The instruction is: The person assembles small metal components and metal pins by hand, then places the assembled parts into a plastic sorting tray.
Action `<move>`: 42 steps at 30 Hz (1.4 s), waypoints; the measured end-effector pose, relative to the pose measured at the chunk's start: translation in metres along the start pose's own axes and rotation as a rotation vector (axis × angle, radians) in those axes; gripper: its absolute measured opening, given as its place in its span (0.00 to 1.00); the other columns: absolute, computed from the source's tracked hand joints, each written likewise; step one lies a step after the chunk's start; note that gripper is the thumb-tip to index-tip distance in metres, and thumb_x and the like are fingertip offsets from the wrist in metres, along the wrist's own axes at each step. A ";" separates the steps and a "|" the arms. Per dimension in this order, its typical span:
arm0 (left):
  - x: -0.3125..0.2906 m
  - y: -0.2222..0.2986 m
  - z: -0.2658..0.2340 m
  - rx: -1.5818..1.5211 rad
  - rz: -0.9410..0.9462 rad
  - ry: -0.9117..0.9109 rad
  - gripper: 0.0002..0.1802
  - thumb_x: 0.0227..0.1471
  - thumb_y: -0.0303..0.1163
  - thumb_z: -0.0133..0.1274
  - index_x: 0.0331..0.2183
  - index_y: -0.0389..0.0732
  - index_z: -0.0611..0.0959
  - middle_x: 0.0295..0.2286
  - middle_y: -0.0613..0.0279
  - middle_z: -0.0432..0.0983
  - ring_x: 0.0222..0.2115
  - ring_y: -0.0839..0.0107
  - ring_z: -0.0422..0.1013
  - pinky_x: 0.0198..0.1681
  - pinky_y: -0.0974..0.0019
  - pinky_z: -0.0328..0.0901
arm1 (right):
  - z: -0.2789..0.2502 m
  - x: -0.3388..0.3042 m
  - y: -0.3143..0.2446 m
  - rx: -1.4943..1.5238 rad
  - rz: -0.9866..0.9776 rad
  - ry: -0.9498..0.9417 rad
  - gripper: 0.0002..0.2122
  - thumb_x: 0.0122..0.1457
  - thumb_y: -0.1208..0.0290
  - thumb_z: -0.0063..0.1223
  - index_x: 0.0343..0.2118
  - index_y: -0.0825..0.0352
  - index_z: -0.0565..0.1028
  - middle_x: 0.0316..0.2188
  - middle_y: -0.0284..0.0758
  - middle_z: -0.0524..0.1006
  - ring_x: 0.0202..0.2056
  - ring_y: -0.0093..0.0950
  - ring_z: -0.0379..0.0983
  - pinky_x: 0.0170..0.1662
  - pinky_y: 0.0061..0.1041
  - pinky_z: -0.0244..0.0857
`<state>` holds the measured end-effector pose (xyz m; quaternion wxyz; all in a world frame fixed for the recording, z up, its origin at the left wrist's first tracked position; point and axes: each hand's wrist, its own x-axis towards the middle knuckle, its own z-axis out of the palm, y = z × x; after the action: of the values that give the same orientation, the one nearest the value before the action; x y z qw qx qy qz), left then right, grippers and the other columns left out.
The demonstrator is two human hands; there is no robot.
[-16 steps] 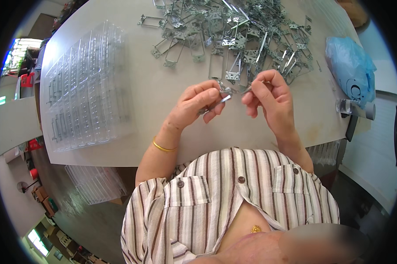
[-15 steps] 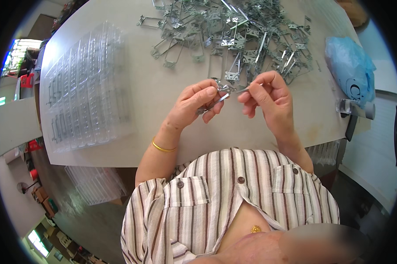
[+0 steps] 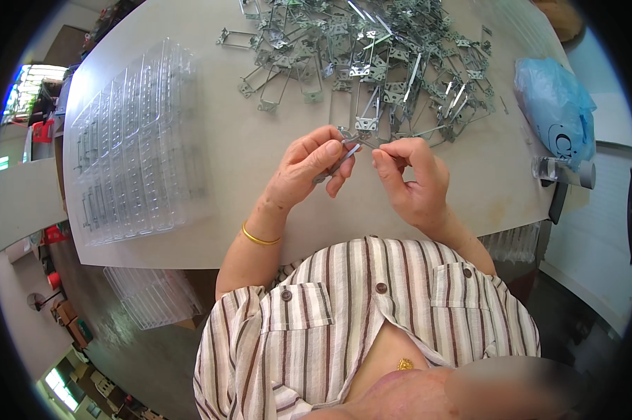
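Observation:
My left hand point(image 3: 305, 168) is closed round a small metal bracket point(image 3: 345, 159) with a flat shiny bar, its thumb on top; part of the bracket is hidden in the fingers. Close to its right, my right hand point(image 3: 417, 178) has thumb and forefinger drawn together beside the bracket's end, the other fingers curled in. Whatever lies between these fingertips is too small to make out. Just beyond both hands spreads a tangled heap of metal brackets point(image 3: 368, 70), narrow frames with punched end plates.
Stacked clear plastic trays point(image 3: 137, 150) holding metal brackets stand at the table's left. A blue plastic bag point(image 3: 555, 112) and a clear container with a grey lid point(image 3: 566, 171) are at the right edge. More clear trays point(image 3: 155, 297) sit below the table's front left edge.
My right hand has turned and moved slightly down and left, its fingertips closer to the bracket. The thin metal piece at its fingers no longer shows clearly. My left hand keeps its grip.

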<state>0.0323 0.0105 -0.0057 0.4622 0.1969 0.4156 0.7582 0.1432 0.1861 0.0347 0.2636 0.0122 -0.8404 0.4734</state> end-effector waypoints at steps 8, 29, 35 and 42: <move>0.000 -0.001 0.002 0.160 0.014 -0.046 0.23 0.60 0.42 0.54 0.47 0.32 0.75 0.29 0.61 0.75 0.23 0.77 0.69 0.26 0.75 0.65 | -0.005 0.000 -0.008 0.468 0.616 -0.213 0.06 0.66 0.70 0.51 0.33 0.66 0.72 0.19 0.28 0.74 0.18 0.12 0.66 0.20 0.14 0.59; 0.003 0.003 0.011 0.550 0.136 0.035 0.22 0.56 0.34 0.60 0.49 0.34 0.76 0.37 0.62 0.77 0.39 0.76 0.72 0.46 0.70 0.67 | -0.022 0.000 0.004 0.697 0.595 -0.124 0.06 0.67 0.67 0.49 0.38 0.64 0.73 0.21 0.26 0.73 0.20 0.12 0.66 0.23 0.13 0.61; 0.002 0.004 0.013 0.745 0.299 0.002 0.22 0.54 0.34 0.62 0.48 0.34 0.78 0.43 0.60 0.78 0.45 0.70 0.72 0.50 0.65 0.66 | -0.016 -0.004 -0.003 0.596 0.582 -0.174 0.05 0.66 0.71 0.51 0.39 0.66 0.73 0.25 0.28 0.76 0.24 0.14 0.72 0.26 0.15 0.66; 0.006 0.009 0.017 0.883 0.537 0.142 0.27 0.46 0.32 0.65 0.48 0.35 0.77 0.49 0.53 0.74 0.55 0.58 0.66 0.58 0.57 0.59 | -0.006 -0.014 0.005 0.279 0.193 -0.072 0.04 0.63 0.78 0.52 0.39 0.70 0.72 0.29 0.34 0.78 0.30 0.22 0.79 0.31 0.20 0.71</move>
<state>0.0361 0.0209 0.0108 0.0952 0.4210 0.6608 0.6141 0.1565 0.1902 0.0272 0.1823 -0.0152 -0.7727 0.6079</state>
